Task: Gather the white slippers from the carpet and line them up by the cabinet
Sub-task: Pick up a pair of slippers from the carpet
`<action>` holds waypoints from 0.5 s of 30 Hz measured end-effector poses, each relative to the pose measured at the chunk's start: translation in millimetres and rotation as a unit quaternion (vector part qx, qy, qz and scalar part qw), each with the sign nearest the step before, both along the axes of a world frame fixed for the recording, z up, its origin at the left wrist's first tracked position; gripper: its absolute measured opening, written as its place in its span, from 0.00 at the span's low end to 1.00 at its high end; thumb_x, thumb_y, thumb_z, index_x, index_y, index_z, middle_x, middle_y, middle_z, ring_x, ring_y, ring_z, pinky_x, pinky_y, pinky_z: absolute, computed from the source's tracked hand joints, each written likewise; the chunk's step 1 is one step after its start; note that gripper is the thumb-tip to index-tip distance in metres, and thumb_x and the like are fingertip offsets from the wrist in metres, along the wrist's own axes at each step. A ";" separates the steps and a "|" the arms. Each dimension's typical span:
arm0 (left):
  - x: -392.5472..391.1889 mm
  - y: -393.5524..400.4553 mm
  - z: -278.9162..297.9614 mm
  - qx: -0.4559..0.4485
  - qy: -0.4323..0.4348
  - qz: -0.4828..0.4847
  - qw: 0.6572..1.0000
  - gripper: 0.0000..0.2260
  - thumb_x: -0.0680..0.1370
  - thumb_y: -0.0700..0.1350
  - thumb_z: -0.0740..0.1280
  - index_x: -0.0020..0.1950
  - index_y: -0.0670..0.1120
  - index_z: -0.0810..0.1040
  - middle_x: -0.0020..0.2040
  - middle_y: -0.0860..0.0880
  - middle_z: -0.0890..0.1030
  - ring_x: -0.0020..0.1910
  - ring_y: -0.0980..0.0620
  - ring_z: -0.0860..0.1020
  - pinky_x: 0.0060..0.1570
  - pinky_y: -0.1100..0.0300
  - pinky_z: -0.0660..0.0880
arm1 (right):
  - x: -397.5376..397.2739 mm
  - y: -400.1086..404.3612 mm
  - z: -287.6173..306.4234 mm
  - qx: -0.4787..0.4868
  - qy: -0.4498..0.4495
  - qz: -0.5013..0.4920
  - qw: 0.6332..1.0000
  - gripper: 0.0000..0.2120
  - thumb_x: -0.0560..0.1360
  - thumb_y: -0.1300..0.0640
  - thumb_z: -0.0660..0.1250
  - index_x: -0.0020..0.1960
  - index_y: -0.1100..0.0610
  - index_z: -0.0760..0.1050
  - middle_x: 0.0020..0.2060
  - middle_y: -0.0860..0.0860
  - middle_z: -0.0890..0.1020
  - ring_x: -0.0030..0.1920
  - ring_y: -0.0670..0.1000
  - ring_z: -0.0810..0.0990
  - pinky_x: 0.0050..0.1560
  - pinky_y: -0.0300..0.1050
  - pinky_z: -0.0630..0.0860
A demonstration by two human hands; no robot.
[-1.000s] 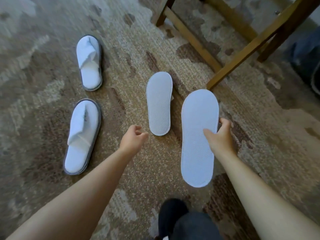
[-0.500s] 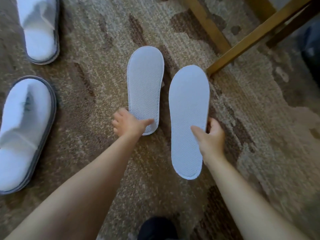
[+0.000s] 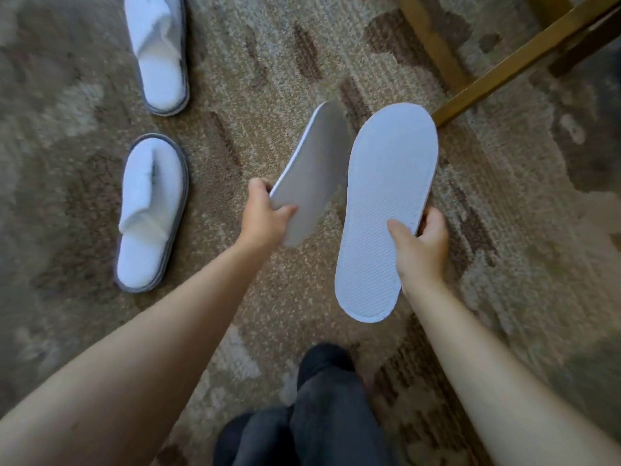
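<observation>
1. left hand point(image 3: 265, 213): closed around the heel end of a thin slipper point(image 3: 312, 169), thumb on the sole side and the other fingers behind; the slipper is off the floor, tilted on its edge, its grey-looking sole turned toward the viewer, toe pointing away.
2. right hand point(image 3: 420, 243): gripping the long edge of a second thin slipper point(image 3: 386, 210) near its heel half, thumb pressed on the textured white sole; this slipper is also off the floor, sole up, toe pointing away toward the wooden legs.
3. the two held slippers sit side by side, close together; whether their edges touch cannot be told.
4. padded slipper point(image 3: 151, 213): lies flat on the carpet point(image 3: 504, 213) to the left of the left hand, upper side up, grey rim around the sole, white strap across it.
5. another padded slipper point(image 3: 161, 52): further away on the carpet, same side, also upper side up, apart from the nearer one.
6. wooden furniture legs point(image 3: 524, 58): at the top right, standing on the carpet just beyond the toe of the right-hand slipper.
7. dark trouser leg point(image 3: 322, 415): the person's own, at the bottom centre between the two forearms.
</observation>
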State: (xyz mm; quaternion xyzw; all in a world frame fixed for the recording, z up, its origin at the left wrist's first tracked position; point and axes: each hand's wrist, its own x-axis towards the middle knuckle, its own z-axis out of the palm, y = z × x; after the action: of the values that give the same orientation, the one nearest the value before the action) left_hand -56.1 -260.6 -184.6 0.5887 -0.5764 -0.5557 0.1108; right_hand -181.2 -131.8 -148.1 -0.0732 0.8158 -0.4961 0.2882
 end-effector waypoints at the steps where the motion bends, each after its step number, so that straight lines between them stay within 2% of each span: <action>1: 10.9 2.0 29.3 -0.004 -0.006 0.004 1.000 0.14 0.71 0.38 0.66 0.47 0.46 0.60 0.46 0.45 0.70 0.44 0.45 0.71 0.40 0.51 0.69 | 9.2 1.5 26.5 -0.004 -0.007 0.007 1.000 0.13 0.70 0.64 0.64 0.37 0.47 0.67 0.38 0.45 0.77 0.38 0.43 0.77 0.28 0.29 0.73; 3: 30.6 7.5 93.2 -0.008 -0.016 0.014 1.000 0.14 0.71 0.39 0.66 0.47 0.45 0.60 0.44 0.45 0.70 0.42 0.47 0.70 0.39 0.53 0.69 | 24.9 4.7 85.7 -0.013 -0.016 0.026 0.999 0.13 0.70 0.64 0.64 0.38 0.46 0.67 0.39 0.45 0.77 0.39 0.44 0.77 0.32 0.35 0.74; 5: 47.2 12.8 161.6 -0.012 -0.023 0.012 1.000 0.14 0.71 0.39 0.66 0.47 0.45 0.61 0.40 0.49 0.70 0.38 0.51 0.70 0.34 0.56 0.69 | 35.4 6.4 150.4 -0.028 -0.031 0.032 0.999 0.11 0.70 0.64 0.65 0.41 0.49 0.68 0.38 0.44 0.77 0.38 0.43 0.77 0.34 0.38 0.73; 7: 60.0 17.9 228.6 -0.015 -0.020 -0.004 1.000 0.13 0.72 0.39 0.66 0.48 0.44 0.61 0.38 0.54 0.68 0.36 0.57 0.68 0.31 0.60 0.67 | 41.2 6.1 216.0 -0.053 -0.045 0.031 0.997 0.12 0.69 0.65 0.65 0.39 0.49 0.68 0.37 0.44 0.77 0.35 0.40 0.78 0.32 0.36 0.75; 10: 73.9 30.3 318.2 -0.010 -0.015 -0.042 0.999 0.12 0.73 0.40 0.65 0.51 0.44 0.64 0.39 0.56 0.68 0.37 0.59 0.69 0.30 0.62 0.66 | 47.9 13.2 308.1 -0.089 -0.049 0.035 0.994 0.14 0.70 0.64 0.66 0.38 0.46 0.68 0.37 0.43 0.77 0.32 0.34 0.78 0.29 0.28 0.76; 12: 78.8 40.3 367.0 -0.009 -0.007 -0.062 0.998 0.12 0.73 0.40 0.65 0.54 0.44 0.66 0.39 0.56 0.69 0.37 0.58 0.70 0.29 0.62 0.67 | 51.3 23.4 360.4 -0.108 -0.036 0.021 0.993 0.14 0.70 0.64 0.66 0.38 0.46 0.68 0.37 0.43 0.78 0.33 0.37 0.79 0.30 0.28 0.76; 15: 79.4 60.9 428.2 -0.018 0.028 -0.090 0.995 0.10 0.73 0.40 0.64 0.51 0.45 0.66 0.38 0.55 0.70 0.35 0.57 0.71 0.24 0.65 0.68 | 58.8 50.6 425.4 -0.131 0.004 -0.020 0.991 0.13 0.70 0.63 0.66 0.38 0.46 0.68 0.38 0.43 0.78 0.37 0.40 0.79 0.31 0.29 0.76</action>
State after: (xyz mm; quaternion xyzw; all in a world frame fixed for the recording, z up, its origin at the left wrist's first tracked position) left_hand 23.3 -199.7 243.6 0.5168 -0.6337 -0.5689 0.0872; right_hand -122.5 -81.1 277.2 -0.0956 0.7459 -0.6045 0.2628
